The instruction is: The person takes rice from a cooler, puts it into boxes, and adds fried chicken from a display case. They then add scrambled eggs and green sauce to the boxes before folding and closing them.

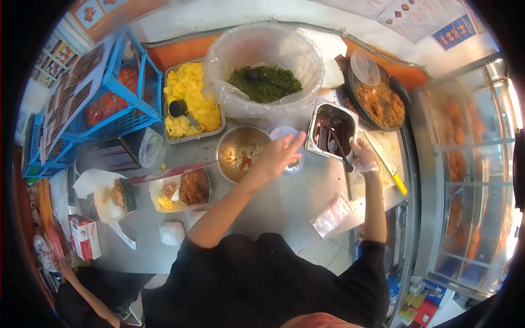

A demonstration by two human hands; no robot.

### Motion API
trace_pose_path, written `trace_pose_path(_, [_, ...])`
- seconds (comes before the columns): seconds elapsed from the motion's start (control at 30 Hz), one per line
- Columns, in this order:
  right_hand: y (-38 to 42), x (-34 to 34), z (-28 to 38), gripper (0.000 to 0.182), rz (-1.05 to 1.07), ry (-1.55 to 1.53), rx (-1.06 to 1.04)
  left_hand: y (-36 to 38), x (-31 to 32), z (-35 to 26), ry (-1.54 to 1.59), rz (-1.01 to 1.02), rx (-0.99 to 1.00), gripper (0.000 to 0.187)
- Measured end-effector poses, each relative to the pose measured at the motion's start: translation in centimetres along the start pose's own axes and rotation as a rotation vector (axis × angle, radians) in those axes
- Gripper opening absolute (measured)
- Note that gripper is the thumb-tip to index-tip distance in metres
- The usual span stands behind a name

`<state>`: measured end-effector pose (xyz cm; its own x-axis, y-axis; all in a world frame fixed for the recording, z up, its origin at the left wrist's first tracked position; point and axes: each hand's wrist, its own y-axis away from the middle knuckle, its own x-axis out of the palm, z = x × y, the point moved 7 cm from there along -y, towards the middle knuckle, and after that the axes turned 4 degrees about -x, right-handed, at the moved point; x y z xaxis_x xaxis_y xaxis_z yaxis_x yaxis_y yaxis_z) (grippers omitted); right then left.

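Note:
My left hand [281, 156], bare, stretches over the counter with its fingers extended, holding nothing. Behind it is a small round tub [284, 131], partly hidden. Just left stands a steel mixing bowl [225, 143] with orange-brown residue inside. My right hand [365, 157], in a clear plastic glove, has its fingers curled at the right rim of a steel pan of dark sauce [324, 127]. A black-handled ladle [343, 150] rests in the sauce, its handle over the pan's near edge beside my right hand.
A knife [389, 163] lies on a cutting board [377, 188] at right. Behind are a tray of yellow food [188, 90], a plastic-lined tub [262, 46] of greens and a dark pan [353, 87]. Food boxes [156, 199] stand left, near another person's arm [90, 295].

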<state>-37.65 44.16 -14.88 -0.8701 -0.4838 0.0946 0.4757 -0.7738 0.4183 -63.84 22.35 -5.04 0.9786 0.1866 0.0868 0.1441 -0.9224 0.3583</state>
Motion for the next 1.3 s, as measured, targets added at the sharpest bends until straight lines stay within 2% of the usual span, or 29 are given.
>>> trace_pose_path(0.07, [-4.0, -0.2, 1.1, 0.012, -0.016, 0.2, -0.032, 2.1, -2.8, -1.5, 0.154, -0.018, -0.058, 0.089])
trace_pose_path(0.1, [-6.2, -0.2, 1.4, 0.017, 0.119, 0.145, 0.021, 2.9, -4.1, -2.0, 0.15, -0.027, -0.054, 0.089])
trace_pose_path(0.17, [-8.5, 0.5, 3.7, 0.015, 0.189, 0.385, 0.134, 4.1, -7.3, -2.6, 0.202, -0.181, -0.03, 0.093])
trace_pose_path(0.2, [-8.5, 2.6, 6.3, 0.015, 0.194, 0.384, 0.129, 4.4, -8.3, -2.5, 0.199, -0.186, -0.027, 0.093])
trace_pose_path(0.27, [-6.7, 9.0, 16.6, 0.015, -0.171, 1.816, -0.261, 5.0, -10.8, -2.0, 0.265, -0.323, -0.06, 0.095])
trace_pose_path(0.3, [-4.9, 13.3, 20.6, 0.017, -0.289, 1.935, -0.622, 5.3, -11.0, -2.3, 0.265, -0.335, -0.056, 0.095])
trace_pose_path(0.33, [-2.5, 17.6, 24.4, 0.021, -0.338, 1.479, -1.14, 5.7, -11.1, -3.0, 0.243, -0.368, -0.031, 0.093])
trace_pose_path(0.37, [-2.2, 21.2, 26.5, 0.023, -0.267, 1.31, -0.927, 6.1, -11.1, -3.3, 0.223, -0.402, -0.007, 0.092])
trace_pose_path(0.4, [-4.8, 24.3, 25.4, 0.024, -0.086, 1.356, -1.116, 6.2, -11.1, -2.6, 0.235, -0.41, -0.031, 0.089])
trace_pose_path(0.43, [-7.6, 28.3, 23.4, 0.025, 0.1, 1.496, -1.108, 6.6, -10.8, -2.4, 0.24, -0.42, -0.038, 0.089])
trace_pose_path(0.47, [-16.9, 27.9, 17.8, 0.02, 0.092, 1.801, -0.69, 7.0, -10.3, -2.3, 0.22, -0.397, -0.038, 0.087])
trace_pose_path(0.53, [-11.0, 37.9, 16.0, 0.021, 0.392, 2.002, -0.47, 8.3, -9.9, -1.9, 0.169, -0.376, -0.021, 0.078])
trace_pose_path(0.57, [-12.3, 37.8, 14.8, 0.021, 0.399, 2.003, -0.484, 9.5, -10.0, -1.5, 0.171, -0.389, -0.016, 0.078])
trace_pose_path(0.63, [-15.4, 37.6, 10.9, 0.018, 0.548, 2.125, -0.628, 12.3, -10.6, -1.1, 0.164, -0.406, 0.051, 0.069])
trace_pose_path(0.77, [-13.4, 38.8, 12.9, 0.021, 0.52, 2.194, -0.564, 18.7, -13.5, 1.4, 0.24, -0.469, 0.042, 0.058])
trace_pose_path(0.83, [-12.2, 39.7, 13.1, 0.027, 0.62, 1.929, -0.96, 21.7, -14.5, 3.0, 0.261, -0.554, -0.002, 0.049])
trace_pose_path(0.87, [-12.0, 39.2, 12.8, 0.027, 0.626, 1.933, -0.964, 23.2, -14.7, 3.0, 0.273, -0.642, -0.016, 0.046])
trace_pose_path(0.93, [-9.9, 39.4, 12.2, 0.033, 0.828, 1.69, -1.036, 26.5, -15.3, 3.2, 0.243, -0.713, -0.041, 0.046])
trace_pose_path(0.97, [-7.9, 39.9, 13.4, 0.033, 0.834, 1.695, -1.043, 28.2, -15.9, 3.6, 0.21, -0.78, -0.074, 0.046])
trace_pose_path(1.0, [-7.3, 39.2, 14.6, 0.033, 0.837, 1.467, -0.588, 29.9, -16.3, 4.0, 0.234, -0.87, -0.061, 0.045])
trace_pose_path(1.03, [-6.3, 38.4, 14.4, 0.033, 0.805, 1.208, -0.158, 31.0, -16.6, 4.2, 0.242, -0.876, -0.056, 0.045])
trace_pose_path(1.07, [-5.6, 38.0, 14.7, 0.033, 0.809, 1.216, -0.164, 32.8, -17.3, 4.3, 0.212, -0.975, -0.043, 0.044])
trace_pose_path(1.1, [-5.2, 36.9, 15.1, 0.033, 0.813, 1.067, -0.068, 34.5, -18.1, 4.5, 0.181, -1.073, -0.029, 0.044])
trace_pose_path(1.13, [-4.6, 36.0, 15.4, 0.034, 0.812, 0.918, 0.024, 35.6, -18.5, 4.9, 0.188, -1.079, -0.022, 0.044])
trace_pose_path(1.27, [-1.8, 33.8, 18.8, 0.032, 0.703, 0.879, 0.011, 40.5, -20.5, 6.4, 0.112, -1.227, 0.02, 0.04])
trace_pose_path(1.3, [-1.2, 33.3, 20.0, 0.031, 0.655, 0.913, -0.059, 41.8, -20.8, 6.6, 0.065, -1.265, 0.027, 0.039])
